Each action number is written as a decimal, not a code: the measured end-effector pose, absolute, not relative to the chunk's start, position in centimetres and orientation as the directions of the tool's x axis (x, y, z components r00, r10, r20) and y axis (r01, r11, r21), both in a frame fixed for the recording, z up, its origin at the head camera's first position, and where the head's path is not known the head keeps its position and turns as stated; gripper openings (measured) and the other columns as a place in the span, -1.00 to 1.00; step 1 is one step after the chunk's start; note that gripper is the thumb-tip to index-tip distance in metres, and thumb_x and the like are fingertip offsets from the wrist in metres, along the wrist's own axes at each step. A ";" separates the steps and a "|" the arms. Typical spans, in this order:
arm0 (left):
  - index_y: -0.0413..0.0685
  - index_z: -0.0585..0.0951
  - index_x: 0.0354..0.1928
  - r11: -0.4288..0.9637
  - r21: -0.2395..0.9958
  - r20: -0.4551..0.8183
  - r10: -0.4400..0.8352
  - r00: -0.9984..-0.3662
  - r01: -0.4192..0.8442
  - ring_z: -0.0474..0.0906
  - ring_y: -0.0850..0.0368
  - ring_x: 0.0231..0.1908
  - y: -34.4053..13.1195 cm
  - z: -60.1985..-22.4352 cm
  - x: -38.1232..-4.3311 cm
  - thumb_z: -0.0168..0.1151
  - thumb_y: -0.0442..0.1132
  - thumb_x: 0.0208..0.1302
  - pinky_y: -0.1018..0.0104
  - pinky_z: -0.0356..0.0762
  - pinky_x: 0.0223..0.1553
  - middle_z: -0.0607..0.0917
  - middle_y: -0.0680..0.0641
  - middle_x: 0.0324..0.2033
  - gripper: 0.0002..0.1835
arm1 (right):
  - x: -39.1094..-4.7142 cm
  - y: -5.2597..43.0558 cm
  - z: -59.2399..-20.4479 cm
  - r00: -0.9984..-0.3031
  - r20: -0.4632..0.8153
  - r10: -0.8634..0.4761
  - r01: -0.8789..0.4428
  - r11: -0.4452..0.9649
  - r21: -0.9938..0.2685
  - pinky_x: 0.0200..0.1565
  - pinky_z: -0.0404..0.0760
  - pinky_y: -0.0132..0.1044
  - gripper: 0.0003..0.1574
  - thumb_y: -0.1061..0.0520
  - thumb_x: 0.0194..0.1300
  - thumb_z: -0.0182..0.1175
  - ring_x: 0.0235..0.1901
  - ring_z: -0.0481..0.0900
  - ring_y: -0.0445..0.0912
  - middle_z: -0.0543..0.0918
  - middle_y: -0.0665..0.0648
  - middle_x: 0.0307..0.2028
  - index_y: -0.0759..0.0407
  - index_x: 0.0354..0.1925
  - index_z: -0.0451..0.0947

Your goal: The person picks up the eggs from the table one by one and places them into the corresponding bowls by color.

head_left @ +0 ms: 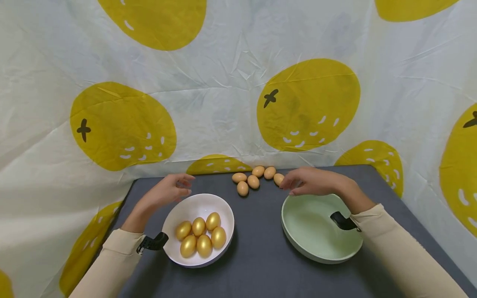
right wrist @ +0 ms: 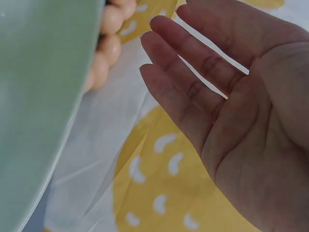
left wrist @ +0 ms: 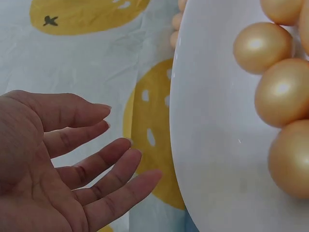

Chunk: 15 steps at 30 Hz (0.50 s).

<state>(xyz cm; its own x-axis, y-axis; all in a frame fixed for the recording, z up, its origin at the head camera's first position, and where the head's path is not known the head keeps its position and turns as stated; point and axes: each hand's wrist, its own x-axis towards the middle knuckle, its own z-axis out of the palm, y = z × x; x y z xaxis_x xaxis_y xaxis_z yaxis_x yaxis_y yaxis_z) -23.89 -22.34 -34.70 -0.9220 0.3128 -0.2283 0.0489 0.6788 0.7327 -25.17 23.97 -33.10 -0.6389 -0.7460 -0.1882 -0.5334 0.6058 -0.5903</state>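
Several golden eggs (head_left: 204,246) lie in a white bowl (head_left: 173,219) on the left of the table. My left hand (head_left: 169,191) hovers by that bowl's far left rim, fingers loosely bent and holding nothing; the left wrist view shows its palm beside the bowl. On the right stands a pale green bowl (head_left: 313,231) with nothing seen inside. Above its far rim is my right hand (head_left: 313,181), fingers relaxed and nothing in them. Several brown eggs (head_left: 253,182) lie loose at the table's back, the rightmost egg (head_left: 278,179) close to my right fingertips.
The dark grey table (head_left: 257,248) stretches between and around the two bowls. Behind its back edge hangs a white cloth (head_left: 216,120) printed with yellow fruit. Black wrist straps with cameras (head_left: 154,242) sit at both cuffs.
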 end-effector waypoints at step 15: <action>-0.14 0.37 0.45 0.650 0.753 -0.230 0.405 -0.885 0.102 0.56 -0.24 0.18 -18.7 -33.7 -26.5 0.18 -0.26 0.46 -0.08 0.66 0.01 0.52 -0.30 0.22 -0.44 | -25.6 31.7 -35.7 -0.718 -0.129 -0.684 -0.494 0.632 -0.597 0.16 0.59 -0.01 -0.51 0.35 0.46 0.11 0.24 0.53 0.19 0.60 0.17 0.24 0.08 0.28 0.56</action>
